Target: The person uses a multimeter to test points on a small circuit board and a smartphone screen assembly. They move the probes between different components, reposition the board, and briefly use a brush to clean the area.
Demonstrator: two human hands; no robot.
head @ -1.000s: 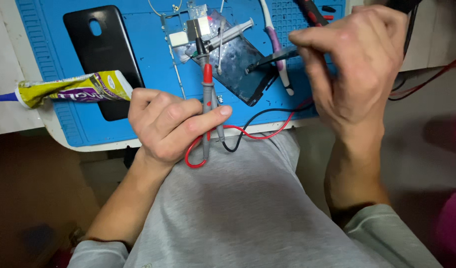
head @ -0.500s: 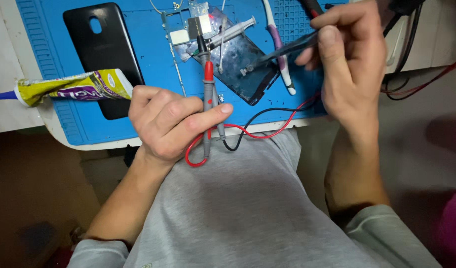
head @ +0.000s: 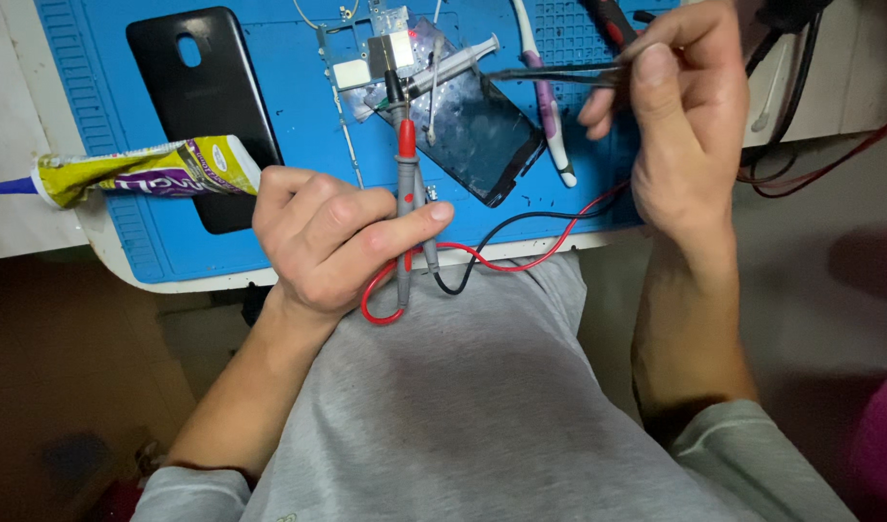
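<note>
Your left hand (head: pixel 342 237) has its grip closed around two multimeter probes (head: pixel 406 208), one with a red collar and one grey, held side by side with their tips pointing away from you. The tips rest on the small circuit parts (head: pixel 386 53) at the top end of the opened phone (head: pixel 468 130), which lies face up on the blue work mat (head: pixel 289 145) on the desk. The red lead (head: pixel 521 256) and black lead (head: pixel 506 227) loop off the mat's near edge. Your right hand (head: pixel 680 135) is raised above the mat's right side, its grip pinched shut on thin black tweezers (head: pixel 550 72) that point left toward the phone, with their tips just above its upper corner. A syringe (head: pixel 458 56) lies across the phone's top. A black back cover (head: pixel 207 101) lies left, with a yellow glue tube (head: pixel 139 172) across its lower end.
</note>
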